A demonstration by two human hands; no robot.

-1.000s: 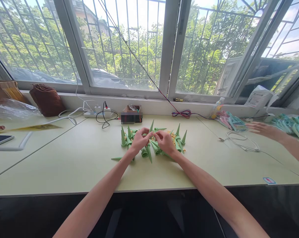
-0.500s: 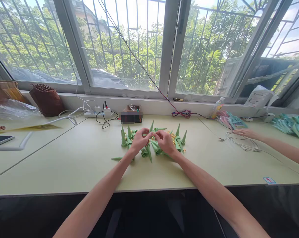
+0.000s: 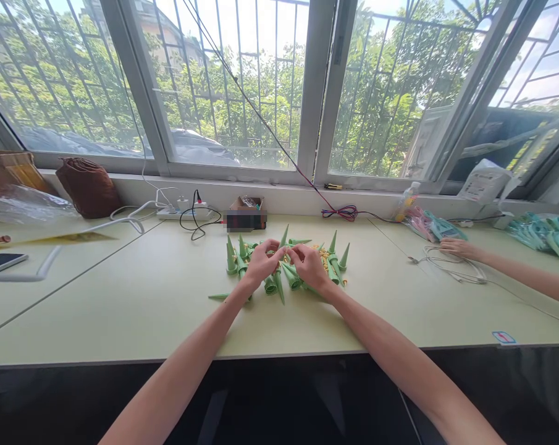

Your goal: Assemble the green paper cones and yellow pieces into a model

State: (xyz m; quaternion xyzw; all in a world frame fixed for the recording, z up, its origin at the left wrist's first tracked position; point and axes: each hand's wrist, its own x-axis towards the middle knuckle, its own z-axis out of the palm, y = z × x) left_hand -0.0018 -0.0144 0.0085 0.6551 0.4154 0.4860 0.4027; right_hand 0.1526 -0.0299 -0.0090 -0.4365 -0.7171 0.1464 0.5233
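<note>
A green plastic cone-shaped spike (image 3: 284, 235) stands point up between my hands. My left hand (image 3: 262, 261) is closed round its lower part. Against its base, the fingertips of my right hand (image 3: 309, 264) are pinched together; what lies in them is too small and covered to make out. Around and under both hands are several more green spikes (image 3: 280, 288), some upright, some on their sides with hollow ends showing. Small orange-yellow pieces (image 3: 324, 254) lie among them, partly hidden by my right hand.
A small open box (image 3: 247, 204) and a power strip (image 3: 186, 213) stand along the back ledge. Bundled wires (image 3: 346, 212) lie behind the spikes. To the right, a co-worker's hand (image 3: 459, 248) rests by a coiled white cable (image 3: 450, 267), near bagged items (image 3: 428, 225). A phone (image 3: 4, 262) lies far left.
My hands and the spike between them stay almost still. The co-worker's hand on the right has shifted slightly to the right and away from the table's front edge.
</note>
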